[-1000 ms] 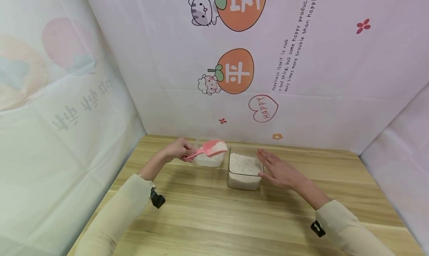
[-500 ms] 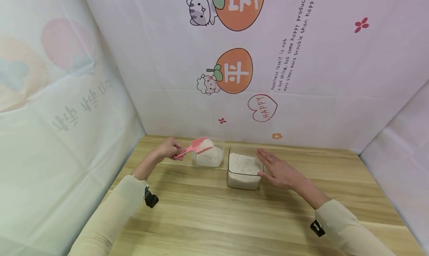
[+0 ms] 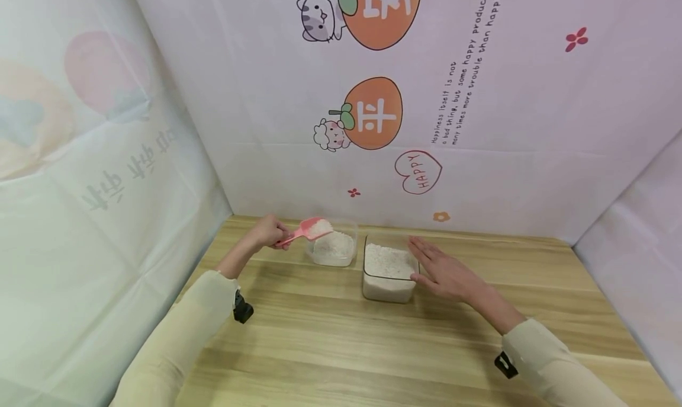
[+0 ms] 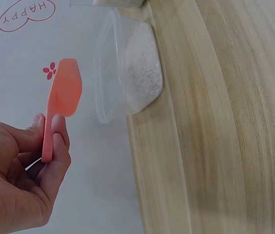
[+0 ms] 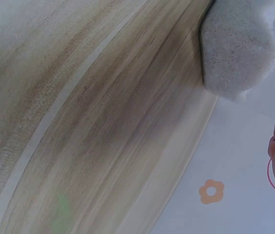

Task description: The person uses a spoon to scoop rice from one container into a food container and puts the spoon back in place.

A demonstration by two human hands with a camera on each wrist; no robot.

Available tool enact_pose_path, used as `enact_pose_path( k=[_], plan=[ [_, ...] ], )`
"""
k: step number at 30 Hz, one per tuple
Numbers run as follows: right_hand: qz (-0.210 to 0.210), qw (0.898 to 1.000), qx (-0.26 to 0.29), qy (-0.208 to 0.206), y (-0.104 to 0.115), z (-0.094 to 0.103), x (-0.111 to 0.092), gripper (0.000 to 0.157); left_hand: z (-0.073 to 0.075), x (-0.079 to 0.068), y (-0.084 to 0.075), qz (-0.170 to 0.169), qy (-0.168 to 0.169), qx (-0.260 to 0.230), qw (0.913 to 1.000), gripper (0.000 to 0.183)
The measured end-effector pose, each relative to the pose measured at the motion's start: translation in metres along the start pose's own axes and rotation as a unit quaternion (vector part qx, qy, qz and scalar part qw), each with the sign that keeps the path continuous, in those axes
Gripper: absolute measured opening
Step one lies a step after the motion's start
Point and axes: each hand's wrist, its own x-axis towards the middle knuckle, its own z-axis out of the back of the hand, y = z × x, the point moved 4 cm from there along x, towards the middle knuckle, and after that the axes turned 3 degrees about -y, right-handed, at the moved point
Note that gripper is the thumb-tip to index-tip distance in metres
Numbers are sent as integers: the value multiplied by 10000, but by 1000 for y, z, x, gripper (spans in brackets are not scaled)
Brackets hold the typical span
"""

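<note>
I watch the left hand (image 3: 269, 231) pinch the handle of a pink scoop (image 4: 67, 90) between thumb and curled fingers, the blade reaching out to that hand's right with a heap of white grains (image 3: 320, 228) on it. What has just changed is its place: a second ago the blade hung out towards the bigger box (image 3: 388, 289), and now it has come back leftwards, above the smaller box (image 3: 341, 260), which sits just to the right of the left hand. So the load is clear of the bigger box and has yet to leave the scoop; I can't tell whether all of the blade is inside the small box's rim. The right hand (image 3: 447, 273) has hardly shifted, its fingers stretched straight at the bigger box on its left, seemingly touching the side and gripping nothing. Both boxes hold more grains.
</note>
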Motion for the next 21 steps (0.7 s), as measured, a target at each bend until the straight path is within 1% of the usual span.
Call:
enact_pose_path(
  k=[6,9,11,14,17,21],
  plan=[
    [-26,10000,72,-12,0,-1,0,72,-2,6,-4,16,-57,482,9988,25],
    [-62,9999,102,-15,0,-1,0,72,-3,8,-7,-1,-88,801,9967,28],
    [-98,9999,109,1,0,-1,-1,72,-4,9,-8,-11,-107,896,9959,28],
    [-122,9999,100,12,-1,-3,-1,72,-6,11,-9,-4,-110,943,9955,27],
    [-133,9998,125,9,-1,-3,-1,73,-7,12,-9,27,-103,848,9963,25],
    [-158,9998,131,-1,-2,-3,-1,73,-7,13,-11,21,-123,953,9954,28]
  ],
)
